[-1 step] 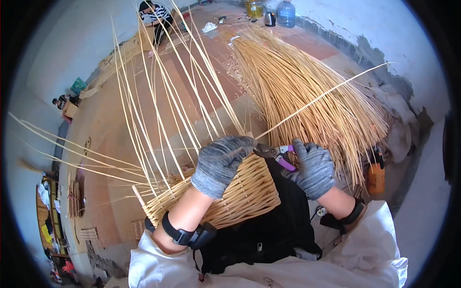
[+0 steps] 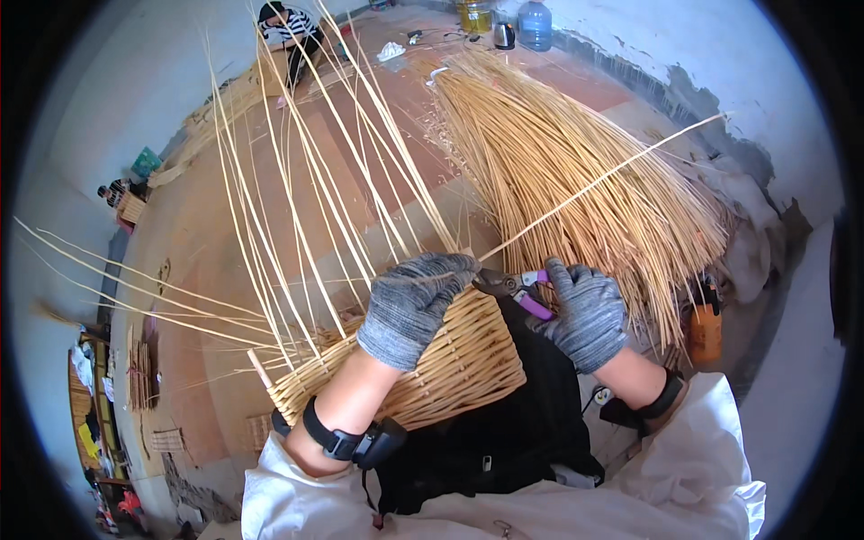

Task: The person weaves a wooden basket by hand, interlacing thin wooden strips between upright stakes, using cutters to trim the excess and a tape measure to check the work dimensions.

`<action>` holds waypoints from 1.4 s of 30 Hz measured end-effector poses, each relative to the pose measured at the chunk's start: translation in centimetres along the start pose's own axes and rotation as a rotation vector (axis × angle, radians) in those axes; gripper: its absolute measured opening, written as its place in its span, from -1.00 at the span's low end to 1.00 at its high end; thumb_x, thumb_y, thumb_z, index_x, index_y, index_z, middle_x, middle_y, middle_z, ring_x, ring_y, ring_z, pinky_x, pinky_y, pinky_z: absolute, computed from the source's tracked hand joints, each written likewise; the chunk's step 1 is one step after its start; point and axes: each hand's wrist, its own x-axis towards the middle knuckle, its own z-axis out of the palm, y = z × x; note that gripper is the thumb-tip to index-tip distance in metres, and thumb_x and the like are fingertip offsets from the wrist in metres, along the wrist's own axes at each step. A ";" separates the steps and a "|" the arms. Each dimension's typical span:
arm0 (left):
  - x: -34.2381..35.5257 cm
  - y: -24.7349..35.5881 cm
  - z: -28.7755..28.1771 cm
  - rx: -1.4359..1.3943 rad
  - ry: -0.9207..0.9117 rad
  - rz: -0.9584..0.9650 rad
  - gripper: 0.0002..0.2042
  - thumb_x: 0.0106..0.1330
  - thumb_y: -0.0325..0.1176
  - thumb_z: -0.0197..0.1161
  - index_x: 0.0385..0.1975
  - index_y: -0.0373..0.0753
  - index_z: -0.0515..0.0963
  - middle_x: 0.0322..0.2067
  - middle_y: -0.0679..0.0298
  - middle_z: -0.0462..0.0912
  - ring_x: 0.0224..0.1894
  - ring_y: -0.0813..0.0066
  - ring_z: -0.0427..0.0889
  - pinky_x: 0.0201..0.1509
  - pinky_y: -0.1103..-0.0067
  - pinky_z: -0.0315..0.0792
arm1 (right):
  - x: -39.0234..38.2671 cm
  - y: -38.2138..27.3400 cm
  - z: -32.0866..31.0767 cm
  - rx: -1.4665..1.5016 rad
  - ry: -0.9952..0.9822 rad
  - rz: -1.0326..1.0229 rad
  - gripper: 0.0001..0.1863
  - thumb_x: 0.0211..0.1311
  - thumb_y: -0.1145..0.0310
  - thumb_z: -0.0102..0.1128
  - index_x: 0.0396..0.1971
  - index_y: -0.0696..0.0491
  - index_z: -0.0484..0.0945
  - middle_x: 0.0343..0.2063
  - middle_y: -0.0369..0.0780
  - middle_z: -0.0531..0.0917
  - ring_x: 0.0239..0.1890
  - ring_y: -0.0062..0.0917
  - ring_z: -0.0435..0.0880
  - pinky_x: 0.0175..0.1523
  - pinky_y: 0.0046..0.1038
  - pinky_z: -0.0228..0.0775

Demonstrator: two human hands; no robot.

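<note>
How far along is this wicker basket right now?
Done: the basket wall is woven several rows high. In hand: the left hand presses on the rim while the right hand holds purple-handled cutters at a long cane. Left: many loose upright stakes stick out unwoven, untrimmed.

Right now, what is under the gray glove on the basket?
The left hand presses on the woven basket rim, where tall stakes rise. The weave directly beneath the palm is covered. The right hand holds purple-handled cutters beside it.
</note>
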 end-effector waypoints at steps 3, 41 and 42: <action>0.4 0.7 0.0 -0.056 0.033 -0.043 -0.87 0.24 -0.47 0.16 -0.33 -0.34 0.63 -0.34 0.10 0.67 -0.25 0.31 0.64 -0.13 0.55 0.49 | 1.0 -0.7 -0.6 -0.127 -0.034 -0.066 -0.17 -0.34 0.00 0.45 0.02 0.09 0.41 -0.33 -0.13 0.57 -0.30 -0.25 0.56 -0.23 -0.26 0.38; -39.9 9.1 -16.4 0.054 1.655 -0.680 -0.86 0.37 -0.29 0.02 -0.20 -0.20 0.39 -0.53 0.40 0.39 -0.56 0.62 0.31 -0.43 0.66 0.27 | -6.6 10.4 12.9 1.250 -0.516 0.651 -0.70 0.21 0.09 0.11 -0.24 0.01 0.48 -0.83 -0.35 0.38 -0.87 -0.58 0.38 -0.80 -0.56 0.18; -42.7 9.3 -14.5 0.134 1.787 -0.906 -0.86 0.35 -0.33 0.06 -0.19 -0.21 0.40 -0.53 0.40 0.41 -0.58 0.63 0.35 -0.50 0.67 0.30 | -6.4 10.8 13.2 1.228 -0.543 0.680 -0.70 0.21 0.08 0.13 -0.25 0.00 0.48 -0.83 -0.35 0.37 -0.87 -0.58 0.37 -0.80 -0.56 0.17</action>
